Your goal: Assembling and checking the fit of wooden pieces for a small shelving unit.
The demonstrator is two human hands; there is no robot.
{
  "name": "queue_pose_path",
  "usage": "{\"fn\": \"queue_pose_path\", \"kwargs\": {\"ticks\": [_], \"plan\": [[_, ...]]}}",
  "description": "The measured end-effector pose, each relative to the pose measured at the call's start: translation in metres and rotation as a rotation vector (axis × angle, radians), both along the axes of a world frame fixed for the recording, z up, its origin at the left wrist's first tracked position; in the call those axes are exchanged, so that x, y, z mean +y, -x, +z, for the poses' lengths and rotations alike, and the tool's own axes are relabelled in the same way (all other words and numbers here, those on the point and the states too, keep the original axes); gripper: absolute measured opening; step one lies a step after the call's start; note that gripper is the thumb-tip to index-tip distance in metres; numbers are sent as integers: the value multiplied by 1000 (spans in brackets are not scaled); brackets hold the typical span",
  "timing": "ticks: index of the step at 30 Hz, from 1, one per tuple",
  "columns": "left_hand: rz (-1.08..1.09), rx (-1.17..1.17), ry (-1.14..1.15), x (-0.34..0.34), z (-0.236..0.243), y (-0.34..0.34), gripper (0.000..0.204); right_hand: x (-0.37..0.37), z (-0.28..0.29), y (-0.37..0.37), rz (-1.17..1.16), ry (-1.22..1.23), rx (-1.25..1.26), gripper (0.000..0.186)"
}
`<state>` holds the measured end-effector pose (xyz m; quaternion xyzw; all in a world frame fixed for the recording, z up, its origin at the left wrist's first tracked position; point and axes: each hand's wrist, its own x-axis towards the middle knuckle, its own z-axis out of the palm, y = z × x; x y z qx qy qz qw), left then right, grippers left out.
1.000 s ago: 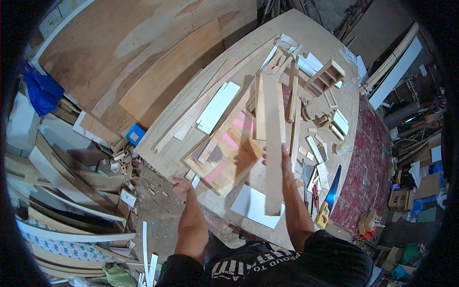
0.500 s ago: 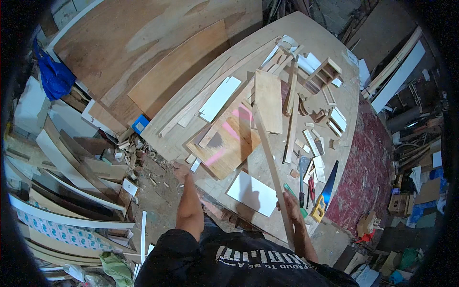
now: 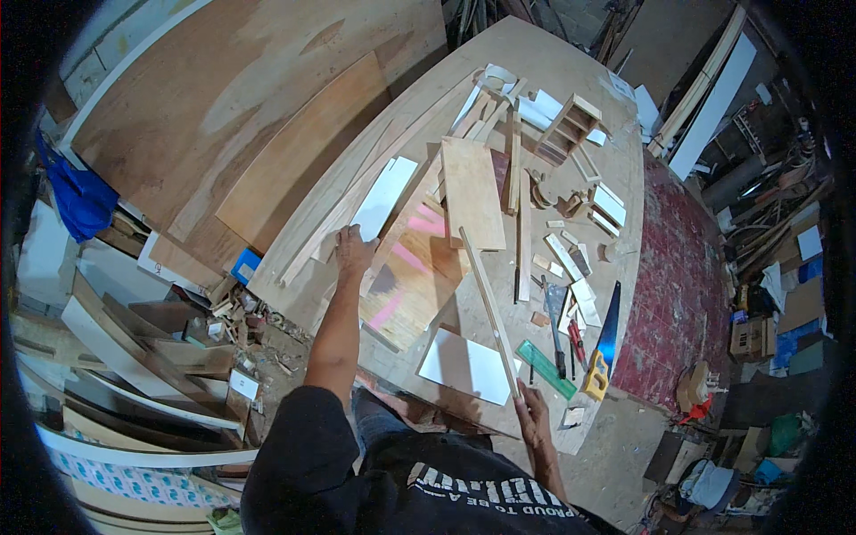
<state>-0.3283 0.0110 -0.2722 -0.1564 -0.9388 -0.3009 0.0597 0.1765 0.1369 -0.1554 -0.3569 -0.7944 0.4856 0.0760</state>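
Note:
My right hand (image 3: pixel 534 419) is closed around the near end of a long narrow wooden strip (image 3: pixel 488 308), which slants away over the table. My left hand (image 3: pixel 355 250) reaches over the table's left part, fingers apart and slightly bent, at the near end of a white board (image 3: pixel 383 198). Whether it touches that board cannot be made out. Beside it lies a plywood panel (image 3: pixel 412 283) with pink marks, partly under a paler wooden panel (image 3: pixel 474 192). A white rectangular panel (image 3: pixel 465 366) lies close to me, shaded in part.
Right of the strip are a green translucent tool (image 3: pixel 546 368), red-handled pliers (image 3: pixel 577 341) and a handsaw (image 3: pixel 606 343) with a yellow handle. Farther off stands a small wooden compartment box (image 3: pixel 568 129). Curved boards (image 3: pixel 134 348) crowd the left, beside a large leaning plywood sheet (image 3: pixel 241 98).
My left hand has moved forward from the table's near left edge to the white board. My right hand has shifted back with the strip, uncovering the green tool. The view has shifted slightly.

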Motion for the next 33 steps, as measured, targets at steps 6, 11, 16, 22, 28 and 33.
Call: {"fn": "queue_pose_path", "kwargs": {"ticks": [6, 11, 16, 22, 28, 33], "plan": [[-172, -48, -75, -19, -53, 40, 54, -29, -21, -30, -145, 136, 2, 43], [-86, -114, 242, -2, -17, 2, 63, -30, -6, -52, -213, 105, -84, 43], [318, 127, 386, -80, -37, 12, 66, -9, -6, -49, -84, -67, -107, 50], [-5, -134, -281, -70, -2, -64, 39, -3, 6, -49, -37, -339, 46, 74], [-143, -1123, -1168, 7, 65, -222, 53, -2, 14, -72, 38, -399, -90, 77], [-214, -913, -1225, 9, 112, -236, 60, -8, 13, -99, 112, -383, -45, 70]]}}
